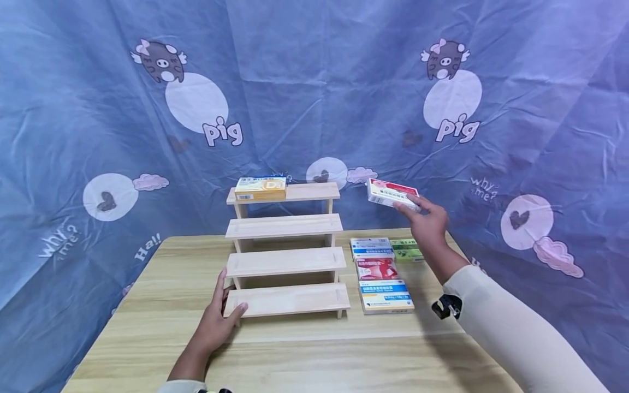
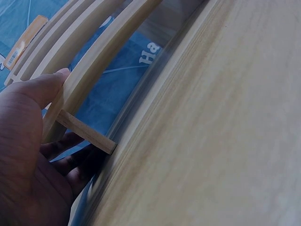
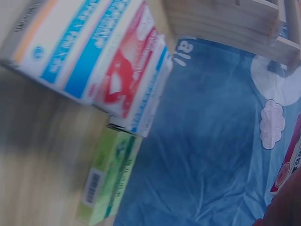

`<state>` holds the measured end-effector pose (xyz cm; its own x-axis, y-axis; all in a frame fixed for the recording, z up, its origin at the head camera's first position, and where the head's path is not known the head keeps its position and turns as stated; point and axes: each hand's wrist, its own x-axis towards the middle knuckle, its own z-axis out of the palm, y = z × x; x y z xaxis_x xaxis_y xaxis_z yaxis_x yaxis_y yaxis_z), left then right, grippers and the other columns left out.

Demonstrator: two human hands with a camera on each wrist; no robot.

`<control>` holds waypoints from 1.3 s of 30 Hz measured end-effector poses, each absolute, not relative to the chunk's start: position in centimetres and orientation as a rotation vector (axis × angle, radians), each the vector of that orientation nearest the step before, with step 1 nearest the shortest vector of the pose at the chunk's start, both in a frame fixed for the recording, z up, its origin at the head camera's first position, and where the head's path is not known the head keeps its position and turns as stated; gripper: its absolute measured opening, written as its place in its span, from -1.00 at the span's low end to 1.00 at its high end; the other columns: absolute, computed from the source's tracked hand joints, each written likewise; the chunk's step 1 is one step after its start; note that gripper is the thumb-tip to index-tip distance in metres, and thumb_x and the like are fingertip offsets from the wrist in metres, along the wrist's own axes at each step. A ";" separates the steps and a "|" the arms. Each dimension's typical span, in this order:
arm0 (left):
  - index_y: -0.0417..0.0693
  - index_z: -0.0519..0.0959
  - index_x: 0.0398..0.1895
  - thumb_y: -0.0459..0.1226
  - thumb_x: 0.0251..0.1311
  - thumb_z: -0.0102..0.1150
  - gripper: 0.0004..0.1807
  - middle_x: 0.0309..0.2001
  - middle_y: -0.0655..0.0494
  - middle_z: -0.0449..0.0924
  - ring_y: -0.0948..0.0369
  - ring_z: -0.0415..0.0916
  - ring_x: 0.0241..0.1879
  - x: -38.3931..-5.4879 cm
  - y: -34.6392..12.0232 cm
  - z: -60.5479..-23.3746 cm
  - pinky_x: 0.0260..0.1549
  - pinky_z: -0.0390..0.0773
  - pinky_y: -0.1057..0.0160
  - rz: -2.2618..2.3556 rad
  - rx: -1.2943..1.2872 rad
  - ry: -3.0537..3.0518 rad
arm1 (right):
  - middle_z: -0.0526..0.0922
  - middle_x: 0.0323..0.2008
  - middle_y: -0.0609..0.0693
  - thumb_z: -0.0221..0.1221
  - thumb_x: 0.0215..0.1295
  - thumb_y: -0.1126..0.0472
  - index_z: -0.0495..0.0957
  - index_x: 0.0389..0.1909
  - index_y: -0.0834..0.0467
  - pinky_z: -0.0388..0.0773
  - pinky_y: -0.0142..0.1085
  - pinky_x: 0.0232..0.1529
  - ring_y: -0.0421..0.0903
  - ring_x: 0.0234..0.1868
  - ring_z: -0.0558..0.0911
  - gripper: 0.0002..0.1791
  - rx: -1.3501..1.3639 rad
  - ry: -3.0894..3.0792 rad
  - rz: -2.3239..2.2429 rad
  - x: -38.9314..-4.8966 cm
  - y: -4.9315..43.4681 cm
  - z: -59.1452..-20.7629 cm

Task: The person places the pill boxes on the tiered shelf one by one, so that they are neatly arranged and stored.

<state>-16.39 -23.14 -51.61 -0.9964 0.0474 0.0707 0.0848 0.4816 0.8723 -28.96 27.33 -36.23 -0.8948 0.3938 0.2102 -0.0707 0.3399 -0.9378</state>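
Nearest, a pale sleeve (image 1: pixel 516 332) reaches in from the lower right corner. Blue printed cloth (image 1: pixel 319 82) hangs behind the table (image 1: pixel 354 360), whose wood runs forward and leftward from the four-step rack (image 1: pixel 287 261). Hands are well apart: the left hand (image 1: pixel 218 319) grips the lowest shelf's left end, thumb on top; the right hand (image 1: pixel 429 222) pinches a red-and-white box (image 1: pixel 390 192), raised across a gap from the top shelf (image 1: pixel 313 191). Past a narrow strip from the rack's right end lie two blue-and-white boxes (image 1: pixel 386 297), a red box (image 1: pixel 376 269) between them, a green box (image 1: pixel 406 251) beside the rear one. A yellow box (image 1: pixel 260 189) sits at the top shelf's left end.
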 end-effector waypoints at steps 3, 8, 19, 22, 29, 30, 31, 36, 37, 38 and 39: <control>0.36 -0.44 0.83 -0.10 0.57 0.31 0.18 0.61 -0.34 0.35 -0.26 0.45 0.54 -16.4 -23.2 -51.5 0.46 0.45 -0.26 -1.574 -0.132 -2.670 | 0.53 0.57 -0.03 0.53 0.34 -0.09 0.62 0.45 -0.02 0.56 -0.09 0.50 -0.04 0.60 0.49 -0.30 -0.266 -2.201 1.534 -29.5 26.9 -35.6; 0.34 -0.42 0.83 -0.09 0.56 0.32 0.18 0.60 -0.31 0.39 -0.22 0.49 0.52 -16.4 -23.2 -51.4 0.44 0.48 -0.21 -1.563 -0.135 -2.670 | 0.55 0.56 -0.02 0.53 0.32 -0.14 0.63 0.46 -0.04 0.54 0.02 0.52 0.00 0.58 0.49 -0.28 -0.247 -2.212 1.502 -30.2 26.2 -34.7; 0.32 -0.42 0.83 -0.12 0.56 0.31 0.18 0.60 -0.33 0.38 -0.23 0.47 0.53 -16.5 -23.3 -51.3 0.47 0.45 -0.19 -1.544 -0.129 -2.676 | 0.65 0.47 0.07 0.63 0.22 -0.03 0.74 0.32 0.06 0.43 -0.08 0.51 0.00 0.52 0.53 -0.34 -0.222 -2.125 1.529 -32.1 24.5 -32.8; 0.32 -0.41 0.83 -0.12 0.56 0.32 0.17 0.59 -0.33 0.40 -0.23 0.49 0.52 -16.4 -23.3 -51.4 0.46 0.48 -0.12 -1.541 -0.130 -2.673 | 0.68 0.43 0.13 0.64 0.20 -0.01 0.76 0.29 0.10 0.35 0.01 0.55 0.08 0.49 0.51 -0.36 -0.188 -2.116 1.504 -32.8 24.1 -32.7; 0.31 -0.42 0.83 -0.11 0.56 0.31 0.18 0.58 -0.32 0.41 -0.22 0.49 0.52 -16.3 -23.3 -51.5 0.47 0.44 -0.22 -1.529 -0.135 -2.678 | 0.64 0.47 0.11 0.63 0.21 -0.07 0.74 0.31 0.09 0.24 0.09 0.62 0.10 0.55 0.42 -0.33 -0.126 -2.122 1.485 -34.2 22.8 -32.6; 0.32 -0.42 0.83 -0.11 0.56 0.31 0.18 0.59 -0.32 0.41 -0.23 0.49 0.52 -16.3 -23.3 -51.5 0.47 0.44 -0.24 -1.530 -0.137 -2.678 | 0.64 0.46 0.11 0.63 0.21 -0.07 0.74 0.30 0.08 0.25 0.09 0.61 0.11 0.54 0.42 -0.33 -0.112 -2.120 1.475 -34.3 22.6 -32.6; 0.32 -0.42 0.83 -0.11 0.57 0.31 0.18 0.59 -0.32 0.40 -0.23 0.49 0.51 -16.3 -23.3 -51.5 0.47 0.44 -0.24 -1.529 -0.138 -2.679 | 0.65 0.46 0.10 0.63 0.20 -0.08 0.75 0.30 0.07 0.27 0.09 0.60 0.10 0.54 0.42 -0.33 -0.097 -2.119 1.461 -34.5 22.4 -32.7; 0.31 -0.43 0.83 -0.11 0.57 0.30 0.18 0.59 -0.34 0.38 -0.25 0.48 0.52 -16.3 -23.3 -51.4 0.47 0.42 -0.28 -1.532 -0.131 -2.683 | 0.66 0.45 0.09 0.64 0.20 -0.01 0.77 0.26 0.06 0.28 0.16 0.53 0.14 0.48 0.45 -0.38 0.023 -2.131 1.331 -35.1 21.0 -33.5; 0.31 -0.44 0.83 -0.11 0.57 0.30 0.18 0.59 -0.35 0.38 -0.26 0.47 0.52 -16.3 -23.2 -51.4 0.48 0.41 -0.30 -1.532 -0.129 -2.684 | 0.66 0.45 0.09 0.64 0.20 0.00 0.77 0.26 0.06 0.27 0.18 0.53 0.15 0.47 0.45 -0.39 0.036 -2.133 1.311 -35.2 20.6 -33.8; 0.31 -0.44 0.83 -0.11 0.57 0.30 0.18 0.60 -0.36 0.37 -0.27 0.46 0.53 -16.3 -23.2 -51.4 0.48 0.39 -0.32 -1.535 -0.129 -2.684 | 0.67 0.44 0.10 0.64 0.20 0.01 0.78 0.26 0.06 0.27 0.20 0.52 0.16 0.45 0.45 -0.40 0.046 -2.130 1.303 -35.2 20.3 -34.0; 0.31 -0.44 0.83 -0.12 0.57 0.30 0.18 0.60 -0.36 0.36 -0.28 0.44 0.54 -16.3 -23.2 -51.4 0.49 0.38 -0.33 -1.537 -0.130 -2.684 | 0.67 0.43 0.11 0.65 0.19 0.01 0.78 0.25 0.06 0.25 0.22 0.52 0.17 0.44 0.46 -0.40 0.050 -2.126 1.300 -35.3 19.9 -34.3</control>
